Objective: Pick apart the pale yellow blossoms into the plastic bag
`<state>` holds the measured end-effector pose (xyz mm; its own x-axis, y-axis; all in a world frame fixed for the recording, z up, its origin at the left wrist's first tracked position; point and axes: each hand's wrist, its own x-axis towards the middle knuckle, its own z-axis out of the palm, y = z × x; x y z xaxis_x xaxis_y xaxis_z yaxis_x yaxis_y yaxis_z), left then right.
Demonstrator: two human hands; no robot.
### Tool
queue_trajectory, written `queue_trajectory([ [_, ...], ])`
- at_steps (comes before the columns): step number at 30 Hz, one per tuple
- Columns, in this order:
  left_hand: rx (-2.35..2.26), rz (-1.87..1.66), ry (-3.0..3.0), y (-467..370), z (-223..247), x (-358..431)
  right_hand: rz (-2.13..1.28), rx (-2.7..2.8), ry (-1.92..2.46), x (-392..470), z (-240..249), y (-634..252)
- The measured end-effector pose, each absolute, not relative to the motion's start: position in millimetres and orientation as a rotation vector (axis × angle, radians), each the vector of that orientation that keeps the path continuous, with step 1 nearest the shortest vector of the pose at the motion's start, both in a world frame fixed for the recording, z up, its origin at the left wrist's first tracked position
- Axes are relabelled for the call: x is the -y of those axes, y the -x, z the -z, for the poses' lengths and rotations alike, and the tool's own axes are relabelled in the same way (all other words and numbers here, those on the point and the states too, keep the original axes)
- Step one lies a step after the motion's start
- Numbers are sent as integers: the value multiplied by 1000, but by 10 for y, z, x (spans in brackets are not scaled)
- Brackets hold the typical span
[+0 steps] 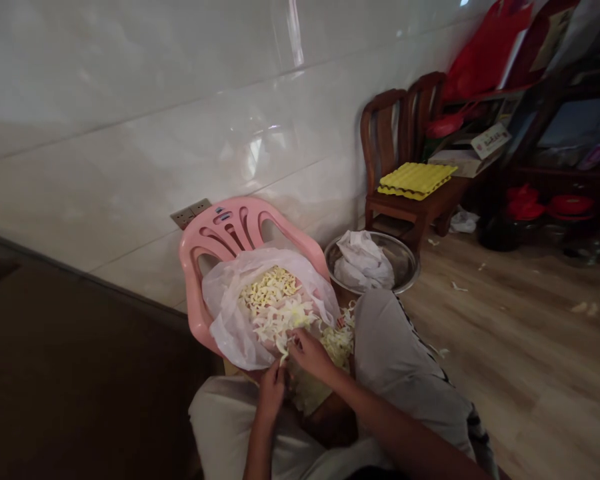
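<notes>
A translucent plastic bag [225, 333] lies spread open on the seat of a pink plastic chair [195, 293]. Inside it are small pale-yellow pieces [270, 288] and, nearer to me, white flower-like petals [280, 320]. At the bag's front edge, my left hand [273, 385] has its fingers pinched at the lower end of a pale, petal-like flower piece [283, 350]. Just to the right, my right hand [307, 352] is closed beside the petals, with its fingertips partly hidden; what it grips is unclear. More pale petals [337, 347] are heaped between my knees.
Right of the pink chair, a metal basin [405, 260] holds a crumpled white bag [364, 261]. Yellow egg trays [416, 180] and an open carton [473, 157] rest on wooden chairs [386, 133]. Scraps litter the wooden floor [525, 320]. A tiled wall [130, 160] stands behind.
</notes>
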<state>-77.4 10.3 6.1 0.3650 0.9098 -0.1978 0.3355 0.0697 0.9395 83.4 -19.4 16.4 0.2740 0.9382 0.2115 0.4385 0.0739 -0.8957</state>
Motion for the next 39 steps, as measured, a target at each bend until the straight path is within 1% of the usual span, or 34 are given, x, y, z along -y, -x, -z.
queue_trajectory([
  [6, -1133, -634, -1561, 740, -136, -64, -592, 1494, 1367, 191, -117, -856],
  [9, -1118, -615, -1556, 729, -173, -60, -654, 1524, 1341, 152, -32, -843],
  [13, -1139, -702, -1540, 742, -197, -88, -841, 1380, 1385, 86, 78, -807],
  [15, -1152, -746, -1517, 751, -216, -102, -863, 1274, 1439, 54, 100, -818],
  [24, -1208, -952, -1443, 690, -278, -100, -651, 1082, 1597, 21, -41, -1013],
  [26, -1260, -1005, -1363, 723, -272, -129, -592, 1038, 1605, 27, -71, -1068],
  [29, -1399, -1185, -1174, 837, -267, -212, -489, 901, 1637, 23, -109, -1231],
  [31, -1442, -1237, -1128, 899, -260, -255, -473, 877, 1665, 23, -139, -1338],
  [36, -1333, -961, -1232, 829, -165, -221, -600, 1236, 1571, 109, -231, -1220],
  [39, -1357, -915, -1283, 777, -77, -174, -578, 1515, 1422, 196, -262, -1010],
])
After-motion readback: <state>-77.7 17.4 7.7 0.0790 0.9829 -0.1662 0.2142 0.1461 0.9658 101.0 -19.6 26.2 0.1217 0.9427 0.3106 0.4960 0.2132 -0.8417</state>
